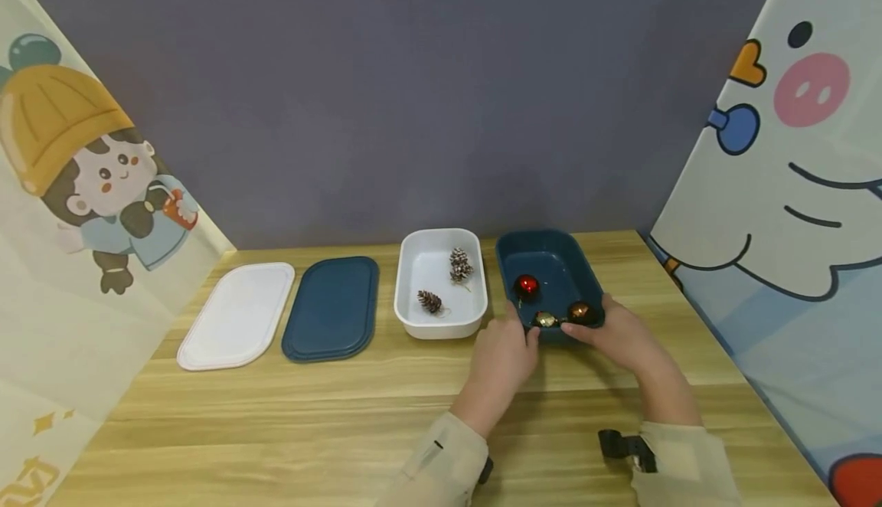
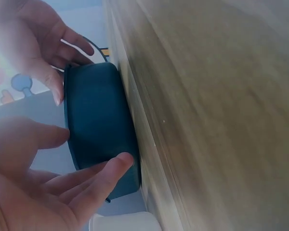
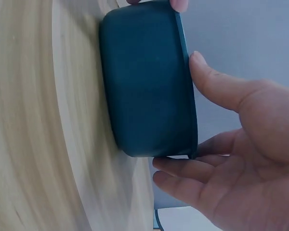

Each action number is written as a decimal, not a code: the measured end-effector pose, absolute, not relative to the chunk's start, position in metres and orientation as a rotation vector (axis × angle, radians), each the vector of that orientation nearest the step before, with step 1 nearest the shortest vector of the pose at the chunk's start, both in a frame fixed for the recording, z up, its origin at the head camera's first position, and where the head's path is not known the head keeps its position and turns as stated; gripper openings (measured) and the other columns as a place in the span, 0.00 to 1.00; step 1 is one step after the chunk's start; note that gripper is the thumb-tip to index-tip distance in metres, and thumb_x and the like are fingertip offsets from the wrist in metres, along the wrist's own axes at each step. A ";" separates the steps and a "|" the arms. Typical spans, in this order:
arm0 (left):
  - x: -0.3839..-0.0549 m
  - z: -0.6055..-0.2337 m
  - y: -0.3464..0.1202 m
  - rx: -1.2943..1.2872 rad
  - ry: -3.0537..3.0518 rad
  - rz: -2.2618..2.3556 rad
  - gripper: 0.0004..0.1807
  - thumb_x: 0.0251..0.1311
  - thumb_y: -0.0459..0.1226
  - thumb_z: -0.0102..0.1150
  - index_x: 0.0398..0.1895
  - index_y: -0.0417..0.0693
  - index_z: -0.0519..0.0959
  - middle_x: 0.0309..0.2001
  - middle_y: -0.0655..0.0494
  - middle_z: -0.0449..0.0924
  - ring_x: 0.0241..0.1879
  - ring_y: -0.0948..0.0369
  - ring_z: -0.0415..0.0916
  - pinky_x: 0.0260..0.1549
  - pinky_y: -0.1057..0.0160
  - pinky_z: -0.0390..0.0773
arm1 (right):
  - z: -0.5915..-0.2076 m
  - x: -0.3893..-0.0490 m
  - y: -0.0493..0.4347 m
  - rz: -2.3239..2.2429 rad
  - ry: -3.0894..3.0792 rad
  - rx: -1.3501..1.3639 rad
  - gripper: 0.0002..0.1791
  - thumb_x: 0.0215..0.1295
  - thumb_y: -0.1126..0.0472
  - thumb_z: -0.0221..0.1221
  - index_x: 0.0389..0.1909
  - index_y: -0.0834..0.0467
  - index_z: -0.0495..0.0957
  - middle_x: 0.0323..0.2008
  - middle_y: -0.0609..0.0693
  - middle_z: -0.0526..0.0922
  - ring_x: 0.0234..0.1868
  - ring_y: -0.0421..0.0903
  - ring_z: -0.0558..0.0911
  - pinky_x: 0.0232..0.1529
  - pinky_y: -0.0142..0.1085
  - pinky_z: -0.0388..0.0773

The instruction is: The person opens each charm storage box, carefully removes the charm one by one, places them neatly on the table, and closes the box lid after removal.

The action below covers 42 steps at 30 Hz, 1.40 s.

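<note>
A dark blue plastic box stands at the right of the table, its near end facing me. My left hand holds its near left corner, with the thumb at the rim and fingers along the side, as the left wrist view shows. At the near right corner my right hand grips the box too; in the right wrist view its thumb touches the rim and the fingers lie against the side wall. Inside are a shiny red ball, a gold ornament and a bronze-coloured ball.
Just left of the blue box is a white box with two pine cones, one farther back and one nearer. Farther left, a dark blue lid and a white lid lie flat. A grey wall rises behind the table.
</note>
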<state>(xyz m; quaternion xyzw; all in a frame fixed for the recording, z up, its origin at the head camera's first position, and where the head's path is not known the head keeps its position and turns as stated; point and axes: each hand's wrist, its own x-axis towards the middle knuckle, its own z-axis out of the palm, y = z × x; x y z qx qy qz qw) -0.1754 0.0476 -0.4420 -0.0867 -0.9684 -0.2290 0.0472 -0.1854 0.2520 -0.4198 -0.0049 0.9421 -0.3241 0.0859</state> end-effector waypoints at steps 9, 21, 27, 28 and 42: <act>-0.178 -0.441 0.051 -0.246 -2.896 -0.617 0.37 0.75 0.49 0.61 0.72 0.27 0.71 0.36 0.38 0.90 0.29 0.49 0.89 0.24 0.57 0.86 | -0.423 -0.197 0.243 -1.010 2.823 -0.005 0.58 0.72 0.38 0.65 0.80 0.77 0.50 0.74 0.80 0.66 0.74 0.78 0.68 0.69 0.71 0.70; -0.184 -0.436 0.050 -0.265 -2.952 -0.618 0.39 0.75 0.50 0.60 0.75 0.26 0.68 0.34 0.38 0.90 0.26 0.52 0.87 0.21 0.58 0.84 | -0.426 -0.205 0.238 -0.996 2.820 0.058 0.63 0.72 0.36 0.64 0.80 0.80 0.44 0.75 0.82 0.60 0.75 0.79 0.64 0.73 0.71 0.67; -0.185 -0.436 0.049 -0.250 -2.964 -0.643 0.40 0.75 0.51 0.60 0.75 0.27 0.68 0.38 0.36 0.90 0.28 0.50 0.88 0.24 0.57 0.86 | -0.425 -0.207 0.237 -1.002 2.799 0.071 0.63 0.72 0.37 0.64 0.79 0.81 0.43 0.76 0.83 0.58 0.76 0.79 0.63 0.73 0.71 0.66; -0.185 -0.436 0.049 -0.250 -2.961 -0.654 0.40 0.74 0.50 0.61 0.75 0.27 0.68 0.39 0.36 0.90 0.29 0.49 0.89 0.25 0.57 0.86 | -0.425 -0.208 0.237 -1.001 2.798 0.074 0.63 0.72 0.37 0.64 0.79 0.82 0.42 0.76 0.83 0.58 0.76 0.80 0.63 0.73 0.71 0.66; -0.191 -0.410 0.028 -0.276 -2.950 -0.913 0.30 0.75 0.49 0.60 0.71 0.38 0.77 0.53 0.36 0.89 0.44 0.43 0.91 0.38 0.51 0.90 | -0.407 -0.210 0.233 -0.987 2.874 -0.007 0.59 0.71 0.36 0.66 0.81 0.75 0.52 0.76 0.80 0.61 0.75 0.78 0.65 0.72 0.71 0.67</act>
